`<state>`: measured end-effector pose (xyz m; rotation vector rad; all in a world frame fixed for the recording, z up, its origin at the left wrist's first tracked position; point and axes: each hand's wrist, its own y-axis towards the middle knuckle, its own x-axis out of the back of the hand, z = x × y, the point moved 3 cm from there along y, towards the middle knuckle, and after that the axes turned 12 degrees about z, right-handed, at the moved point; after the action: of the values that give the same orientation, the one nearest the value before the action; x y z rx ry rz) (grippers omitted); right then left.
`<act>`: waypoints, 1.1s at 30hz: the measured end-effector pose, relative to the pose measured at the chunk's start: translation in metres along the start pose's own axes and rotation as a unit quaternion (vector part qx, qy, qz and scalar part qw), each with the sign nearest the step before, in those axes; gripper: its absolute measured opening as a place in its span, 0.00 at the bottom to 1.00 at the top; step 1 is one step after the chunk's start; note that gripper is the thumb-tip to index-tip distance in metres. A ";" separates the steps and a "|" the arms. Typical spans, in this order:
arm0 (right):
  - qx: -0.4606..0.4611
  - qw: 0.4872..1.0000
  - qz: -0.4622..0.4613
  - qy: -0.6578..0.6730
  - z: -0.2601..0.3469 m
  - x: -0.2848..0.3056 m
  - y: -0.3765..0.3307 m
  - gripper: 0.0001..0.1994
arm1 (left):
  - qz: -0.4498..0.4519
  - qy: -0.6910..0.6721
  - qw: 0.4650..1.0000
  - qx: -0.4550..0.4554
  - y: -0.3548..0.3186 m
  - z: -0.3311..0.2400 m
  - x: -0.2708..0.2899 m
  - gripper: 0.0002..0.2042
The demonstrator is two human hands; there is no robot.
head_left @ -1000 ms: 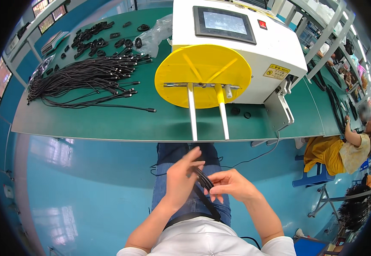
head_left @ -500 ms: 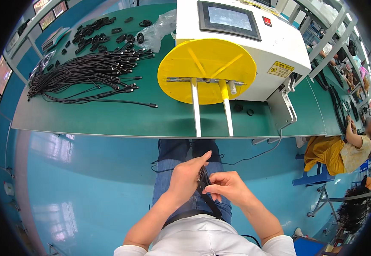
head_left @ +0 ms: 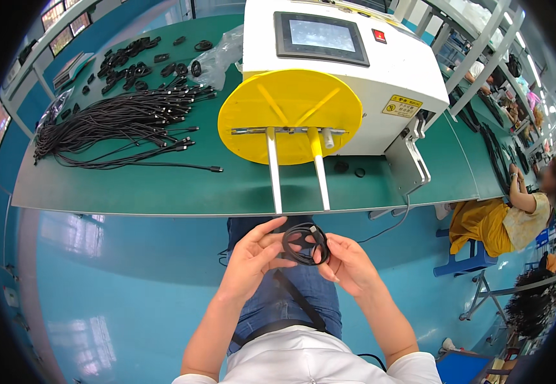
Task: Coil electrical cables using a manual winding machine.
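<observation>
Over my lap, both hands hold a small coil of black cable (head_left: pixel 305 243) wound into a ring. My left hand (head_left: pixel 252 259) pinches the ring's left side with thumb and fingers. My right hand (head_left: pixel 345 262) grips its right side, where a plug end shows. Just beyond my hands stands a white winding machine (head_left: pixel 367 77) with a yellow disc (head_left: pixel 291 115) and two upright white rods (head_left: pixel 296 173) at the green bench's front edge.
A pile of loose black cables (head_left: pixel 118 125) lies on the green bench (head_left: pixel 163 189) at the left, with several finished black coils (head_left: pixel 137 57) and a clear plastic bag (head_left: pixel 220 54) behind it. Another person (head_left: pixel 508 214) in yellow sits at the right.
The cable, earlier a narrow bunch between my hands, is now spread into a round coil, and my hands have lifted slightly toward the bench.
</observation>
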<state>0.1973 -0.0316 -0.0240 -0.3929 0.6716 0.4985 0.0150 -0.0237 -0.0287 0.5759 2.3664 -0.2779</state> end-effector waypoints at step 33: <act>0.157 0.602 -0.322 -0.714 0.094 0.132 0.060 0.07 | -0.026 0.094 0.995 0.007 0.021 0.036 0.032 0.11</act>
<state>0.2991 0.1039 -0.0560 0.1963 -0.9752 -0.1227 0.0240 -0.0068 -0.0779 0.5684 2.5652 -0.2748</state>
